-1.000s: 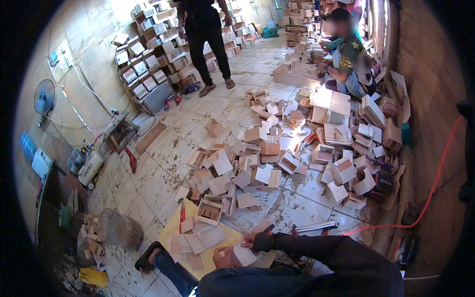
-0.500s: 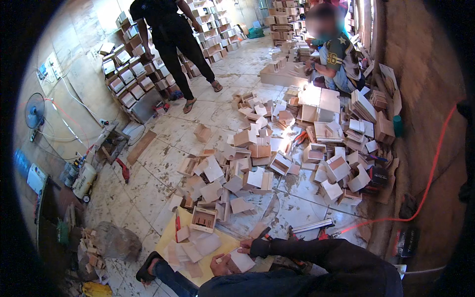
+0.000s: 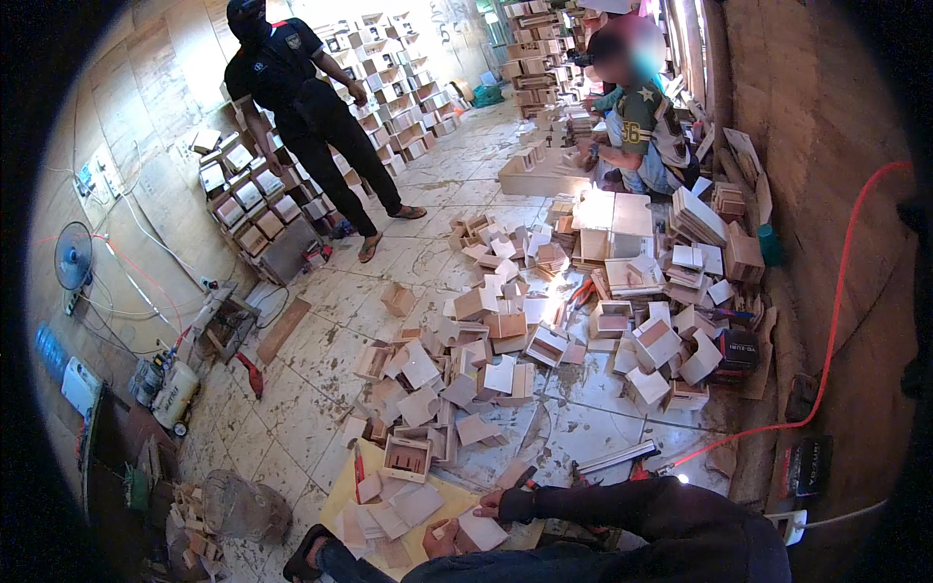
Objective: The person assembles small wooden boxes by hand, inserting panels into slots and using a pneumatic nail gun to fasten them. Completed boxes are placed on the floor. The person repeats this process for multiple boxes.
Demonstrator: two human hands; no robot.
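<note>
Low in the head view, a small pale wooden piece [image 3: 482, 532] with a flat light face is between my hands, close to my legs. Closed fingers of my left hand [image 3: 442, 538] grip its left side. My right hand [image 3: 492, 504] is closed at its upper edge, with the fingertips partly hidden. Beside them lies a yellow sheet [image 3: 453, 494] bearing several loose thin wooden panels [image 3: 419, 503]. A small open wooden box [image 3: 405, 458] stands at its far edge, next to a slim red tool [image 3: 359, 472].
Many small wooden boxes [image 3: 505, 325] are heaped ahead. A red air hose [image 3: 834, 335] runs along the right wall. One person [image 3: 311, 107] stands at far left; another [image 3: 641, 136] sits at far right. An air compressor [image 3: 173, 394] and fan [image 3: 73, 256] are at left.
The view has shifted, so more of the standing person shows. That person's feet appear at a slightly lower place. Both my hands stay on the wooden piece, with little visible movement.
</note>
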